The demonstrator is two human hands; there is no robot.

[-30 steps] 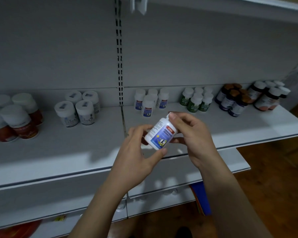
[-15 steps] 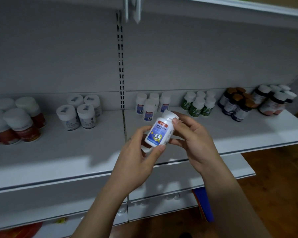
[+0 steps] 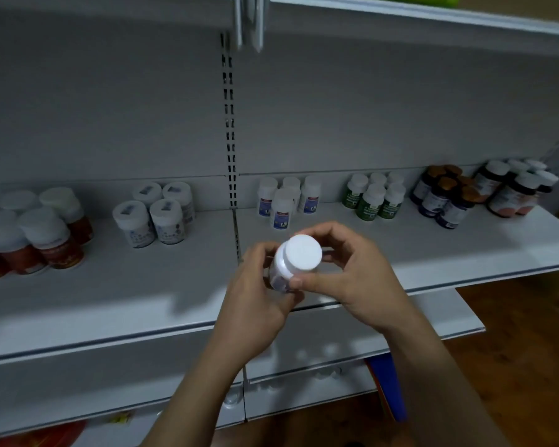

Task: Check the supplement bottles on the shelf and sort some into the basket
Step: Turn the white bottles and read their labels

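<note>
Both hands hold one small white supplement bottle (image 3: pixel 299 258) in front of the shelf (image 3: pixel 142 295). Its round white cap faces the camera and its blue label is mostly hidden. My left hand (image 3: pixel 259 301) grips the bottle's body from below. My right hand (image 3: pixel 352 275) pinches it near the cap with thumb and fingers. More bottles of the same kind (image 3: pixel 283 206) stand at the back of the shelf, just behind my hands. No basket is plainly in view.
On the shelf stand red-labelled bottles (image 3: pixel 46 240) at left, white jars (image 3: pixel 155 214), green bottles (image 3: pixel 373 201), dark brown-capped bottles (image 3: pixel 446 201) and dark white-capped bottles (image 3: pixel 513 191) at right. A lower shelf (image 3: pixel 433 321) juts out below. Something blue (image 3: pixel 389 388) stands on the wooden floor.
The bottle has been tipped so its cap now points at the camera instead of its label. Both hands kept hold of it and rose slightly.
</note>
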